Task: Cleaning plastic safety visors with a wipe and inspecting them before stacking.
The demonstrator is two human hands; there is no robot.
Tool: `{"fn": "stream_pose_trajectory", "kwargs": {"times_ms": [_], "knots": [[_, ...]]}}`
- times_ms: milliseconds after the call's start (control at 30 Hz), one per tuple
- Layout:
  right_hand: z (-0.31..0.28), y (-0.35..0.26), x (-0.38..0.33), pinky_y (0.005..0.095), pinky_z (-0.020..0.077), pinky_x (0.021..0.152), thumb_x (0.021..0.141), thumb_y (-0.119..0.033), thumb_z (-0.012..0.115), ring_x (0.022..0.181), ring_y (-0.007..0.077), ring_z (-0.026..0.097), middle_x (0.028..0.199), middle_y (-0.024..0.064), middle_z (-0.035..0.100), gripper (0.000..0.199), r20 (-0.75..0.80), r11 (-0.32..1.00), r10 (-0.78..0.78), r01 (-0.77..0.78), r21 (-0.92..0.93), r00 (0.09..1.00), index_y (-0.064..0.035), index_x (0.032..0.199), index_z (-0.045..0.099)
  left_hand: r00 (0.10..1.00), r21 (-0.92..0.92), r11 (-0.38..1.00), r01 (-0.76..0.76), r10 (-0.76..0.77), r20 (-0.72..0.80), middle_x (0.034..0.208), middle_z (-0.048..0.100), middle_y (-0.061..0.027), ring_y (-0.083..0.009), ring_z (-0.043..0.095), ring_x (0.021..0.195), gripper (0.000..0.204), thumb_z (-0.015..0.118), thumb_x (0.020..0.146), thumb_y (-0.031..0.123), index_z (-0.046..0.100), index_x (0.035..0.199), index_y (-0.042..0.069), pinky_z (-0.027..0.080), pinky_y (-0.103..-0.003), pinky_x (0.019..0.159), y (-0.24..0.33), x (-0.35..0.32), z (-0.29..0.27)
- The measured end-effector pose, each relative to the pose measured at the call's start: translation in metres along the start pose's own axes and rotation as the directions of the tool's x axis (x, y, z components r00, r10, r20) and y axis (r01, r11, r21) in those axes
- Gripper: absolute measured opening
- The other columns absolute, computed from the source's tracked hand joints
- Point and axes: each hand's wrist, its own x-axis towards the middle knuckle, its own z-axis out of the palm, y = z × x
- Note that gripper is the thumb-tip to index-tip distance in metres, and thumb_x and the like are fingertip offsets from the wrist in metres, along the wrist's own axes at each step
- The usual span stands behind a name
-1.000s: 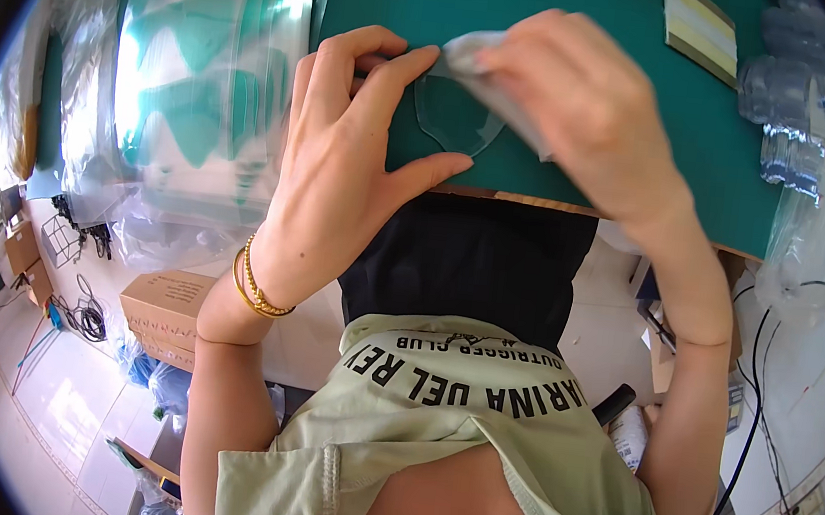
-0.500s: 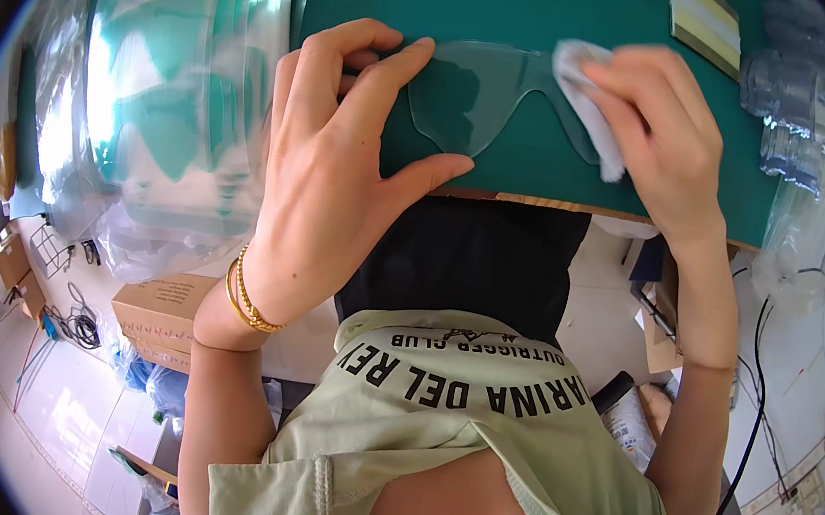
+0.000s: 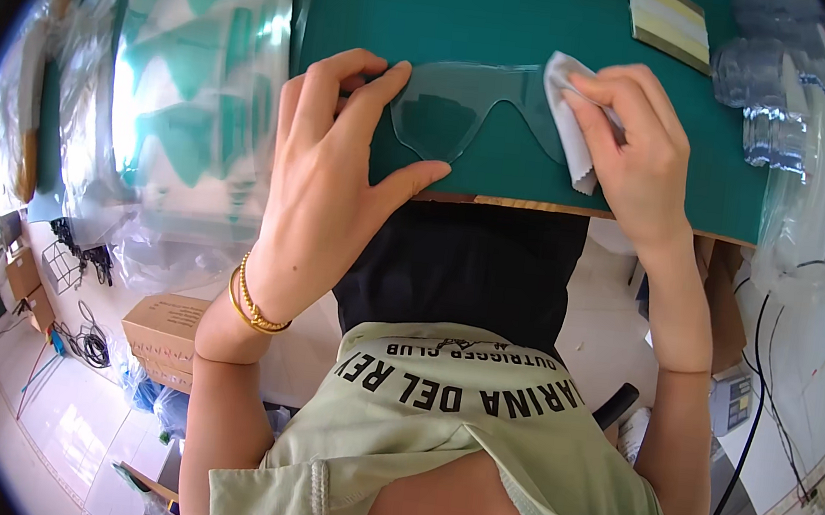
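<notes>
A clear one-piece eyewear lens (image 3: 438,114) with a nose notch lies over the green table near its front edge. My left hand (image 3: 318,152) grips its left end, forefinger at the upper edge and thumb at the lower one. Pinched in my right hand (image 3: 640,151) is a pale cloth (image 3: 567,123) with a zigzag-cut edge. This cloth is folded over the right end of the lens and hides it.
Plastic-wrapped clear sheets with green showing through (image 3: 206,65) cover the left of the green tabletop (image 3: 488,14). A yellowish pad (image 3: 670,23) lies at the far right, beside clear plastic packaging (image 3: 775,105). Cardboard boxes (image 3: 164,327) and a black cable (image 3: 753,394) are lower down.
The view has shifted slightly. My right hand, blurred before, now appears sharp and, with the cloth, a little lower and farther left in view. Both hands keep their hold.
</notes>
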Motion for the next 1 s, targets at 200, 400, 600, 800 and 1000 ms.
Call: {"fn": "stream_pose_trajectory", "kwargs": {"times_ms": [200,400,600,800,1000], "knots": [[-0.033,-0.004,-0.038,0.0283,0.051,0.063,0.088,0.001,0.07,0.075,0.0204,0.061,0.091,0.01,0.064,0.008,0.015,0.977,0.191,-0.188,-0.104,0.982,0.0012,0.095,0.066,1.0,-0.012,1.0,-0.01,0.009,-0.011,0.123,0.053,-0.0118,-0.0325,0.05,0.11,0.06,0.085,0.07,0.016,0.062,0.123,-0.004,0.046,-0.041,0.094,-0.006,-0.004,0.001],[-0.085,-0.004,-0.037,0.0348,0.0476,0.09,0.095,-0.009,0.065,0.101,0.0253,0.062,0.105,0.0091,0.065,0.017,-0.111,0.778,0.255,-0.272,-0.567,0.961,0.0,0.109,0.069,0.979,-0.149,0.976,-0.157,0.133,-0.157,0.123,0.056,-0.0133,-0.0329,0.053,0.112,0.063,0.084,0.068,0.007,0.062,0.127,0.004,0.046,-0.04,0.097,-0.005,-0.009,-0.006],[-0.024,-0.074,0.042,0.0315,0.0496,0.084,0.091,-0.004,0.068,0.095,0.0227,0.064,0.108,0.0081,0.068,0.015,-0.003,0.985,0.025,-0.025,-0.17,1.0,-0.001,0.106,0.069,0.924,-0.342,0.883,-0.321,0.212,-0.319,0.098,0.068,-0.0099,-0.0227,0.065,0.089,0.027,0.074,0.076,-0.007,0.072,0.102,0.001,0.053,-0.032,0.08,-0.01,-0.031,-0.039],[0.088,-0.142,0.101,0.0405,0.0514,0.097,0.088,-0.014,0.071,0.119,0.0337,0.06,0.131,0.0164,0.061,0.035,0.109,0.933,-0.338,0.318,0.167,0.935,-0.0054,0.121,0.063,0.777,-0.503,0.853,0.139,-0.409,-0.478,0.111,0.07,-0.0057,-0.0132,0.063,0.096,0.027,0.063,0.089,0.002,0.071,0.114,0.0,0.05,-0.025,0.084,-0.099,-0.021,-0.123],[0.136,-0.155,0.112,0.0395,0.0508,0.1,0.091,-0.026,0.068,0.125,0.0343,0.057,0.134,0.0179,0.059,0.038,0.16,0.903,-0.424,0.429,0.0,0.892,-0.0083,0.124,0.063,0.775,-0.781,0.542,0.309,-0.62,-0.124,0.123,0.064,-0.0146,-0.018,0.06,0.111,0.044,0.062,0.094,0.014,0.057,0.13,-0.011,0.048,-0.025,0.095,-0.185,0.013,-0.158]]}}
